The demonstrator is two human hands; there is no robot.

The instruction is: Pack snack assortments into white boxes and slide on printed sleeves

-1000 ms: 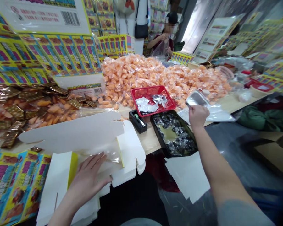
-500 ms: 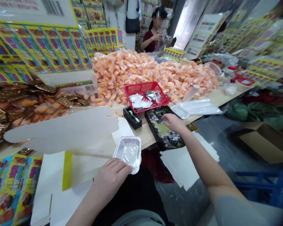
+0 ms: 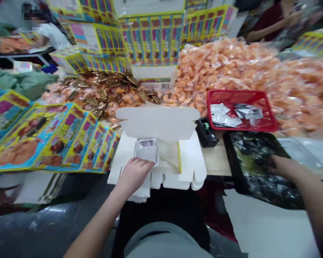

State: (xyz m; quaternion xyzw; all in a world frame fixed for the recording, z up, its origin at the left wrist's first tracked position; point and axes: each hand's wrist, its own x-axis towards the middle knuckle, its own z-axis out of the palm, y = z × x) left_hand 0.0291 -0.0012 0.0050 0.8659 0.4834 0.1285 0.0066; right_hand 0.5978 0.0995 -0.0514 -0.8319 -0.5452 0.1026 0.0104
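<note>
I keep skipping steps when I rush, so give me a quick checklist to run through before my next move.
1. Left hand on foil tray: ok.
2. Foil tray empty inside: ok.
3. White carton open: ok.
4. Foil tray resting on the carton, not held above: cannot tell.
5. Right hand at black tray: ok.
6. Right hand gripping something: cannot tell, blurred.

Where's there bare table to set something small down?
A small patch of table on your side of the tape dispenser, between the white box and black tray. Beyond, the red basket and orange packets crowd it.
</note>
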